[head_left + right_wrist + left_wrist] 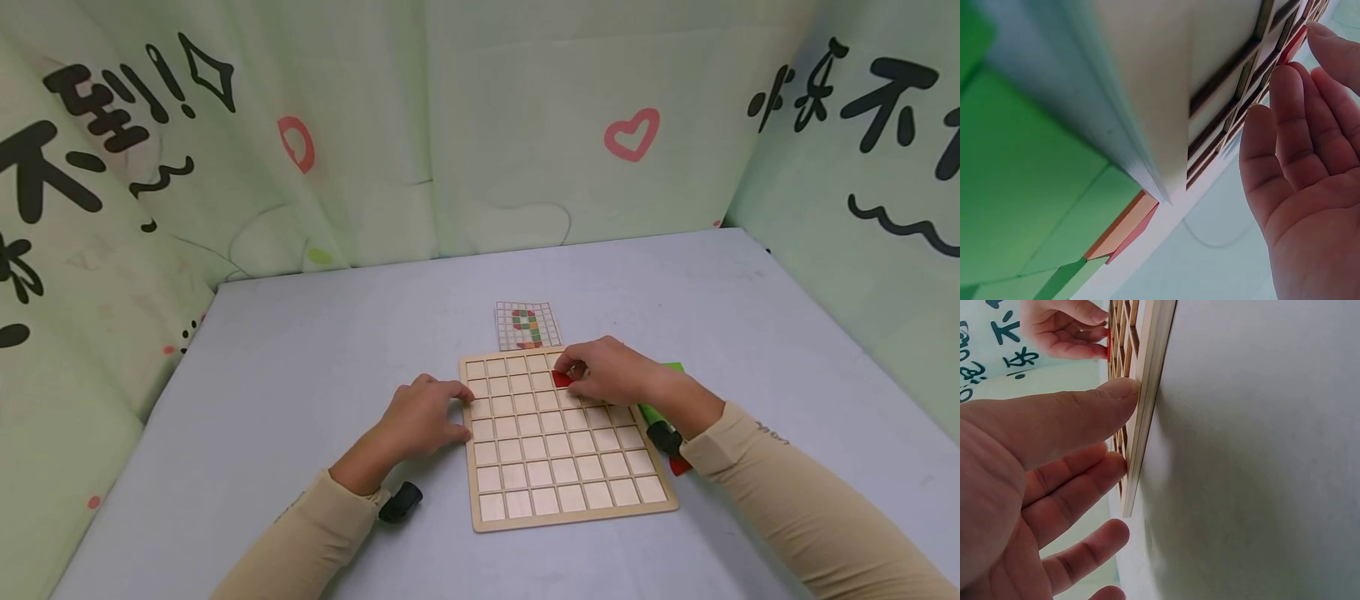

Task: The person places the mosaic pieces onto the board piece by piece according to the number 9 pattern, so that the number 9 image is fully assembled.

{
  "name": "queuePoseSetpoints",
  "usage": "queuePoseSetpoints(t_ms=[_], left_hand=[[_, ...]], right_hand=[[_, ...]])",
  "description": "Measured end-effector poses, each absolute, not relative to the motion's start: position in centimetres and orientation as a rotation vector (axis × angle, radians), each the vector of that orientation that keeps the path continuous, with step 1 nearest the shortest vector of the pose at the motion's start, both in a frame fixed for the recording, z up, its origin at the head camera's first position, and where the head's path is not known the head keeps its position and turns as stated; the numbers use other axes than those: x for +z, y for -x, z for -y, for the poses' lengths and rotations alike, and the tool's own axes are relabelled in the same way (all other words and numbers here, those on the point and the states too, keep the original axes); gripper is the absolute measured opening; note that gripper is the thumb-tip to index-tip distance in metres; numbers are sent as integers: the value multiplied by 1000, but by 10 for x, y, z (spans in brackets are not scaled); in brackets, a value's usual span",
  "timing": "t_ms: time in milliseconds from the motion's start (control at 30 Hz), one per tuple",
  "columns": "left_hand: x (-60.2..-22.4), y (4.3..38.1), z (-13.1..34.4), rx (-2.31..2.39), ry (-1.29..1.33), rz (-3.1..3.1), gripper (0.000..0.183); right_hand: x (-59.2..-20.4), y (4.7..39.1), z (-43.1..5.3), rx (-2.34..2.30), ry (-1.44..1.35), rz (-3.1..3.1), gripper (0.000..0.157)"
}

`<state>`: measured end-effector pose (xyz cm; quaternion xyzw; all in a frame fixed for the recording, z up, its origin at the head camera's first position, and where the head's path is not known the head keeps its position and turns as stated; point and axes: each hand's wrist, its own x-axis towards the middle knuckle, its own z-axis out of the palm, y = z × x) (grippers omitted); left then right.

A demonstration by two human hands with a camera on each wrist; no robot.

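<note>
A wooden grid board (573, 518) with square cells lies on the table. At its upper part, my right hand (615, 371) pinches a red tile (561, 379) between thumb and fingertips, down at a cell. The right wrist view shows this red tile (1293, 47) between the thumb and a finger, against the grid. My left hand (423, 417) rests at the board's left edge. In the left wrist view, its thumb (1094, 409) touches the board's rim (1150, 400), and its other fingers are spread loosely beside it. A card (529, 342) with a colored grid pattern lies just beyond the board.
Green tiles (1022, 181) lie right of the board, partly hidden under my right wrist in the head view. An orange tile (1116, 228) and a red piece (679, 465) are near them. A patterned curtain (480, 125) closes off the table's back and sides.
</note>
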<state>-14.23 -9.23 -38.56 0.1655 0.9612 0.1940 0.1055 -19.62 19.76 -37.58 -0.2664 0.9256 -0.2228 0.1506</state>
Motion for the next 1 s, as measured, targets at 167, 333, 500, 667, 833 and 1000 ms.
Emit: queuePoseSetpoints(t_ms=[167, 333, 500, 667, 833, 1000], left_hand=[[-386, 143, 91, 561, -485, -2831, 40], [-386, 142, 91, 572, -468, -2824, 40], [-386, 141, 93, 569, -488, -2831, 38], [-385, 140, 93, 572, -486, -2832, 38], [-385, 140, 92, 563, -481, -2836, 38], [-385, 141, 92, 574, -487, -2834, 38]], right_hand=[[-376, 196, -198, -641, 771, -2653, 22], [-376, 195, -199, -627, 778, -2644, 26], [-376, 194, -200, -630, 793, -2645, 27], [-375, 193, -202, -651, 793, -2631, 29], [-374, 192, -203, -677, 787, -2612, 33], [-372, 190, -206, -728, 748, -2595, 38]])
